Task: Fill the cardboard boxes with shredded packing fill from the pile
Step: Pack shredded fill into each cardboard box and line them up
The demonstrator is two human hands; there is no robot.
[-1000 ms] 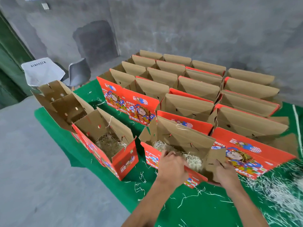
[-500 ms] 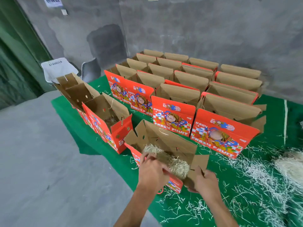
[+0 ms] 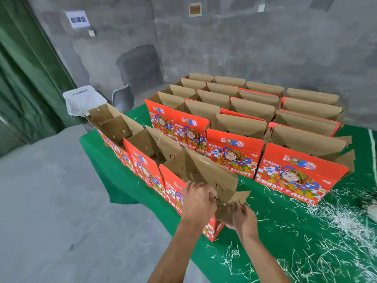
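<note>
Since half-second back: our filled box (image 3: 193, 180) slid left into line beside two other filled boxes. Left hand (image 3: 199, 198) grips its near rim, right hand (image 3: 242, 216) grips end flap. Fill pile (image 3: 371, 208) far right on green bench (image 3: 285, 231). Risk: flap tears if we drag by it.

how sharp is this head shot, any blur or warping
Head view: soft, even light with no hard shadows or glare; the right hand is motion-smeared at its fingers, the left hand a bit crisper; wide-angle bending shows in the slanted grey concrete wall and green curtain; shredded pale paper fill blurs toward the right edge.
</note>
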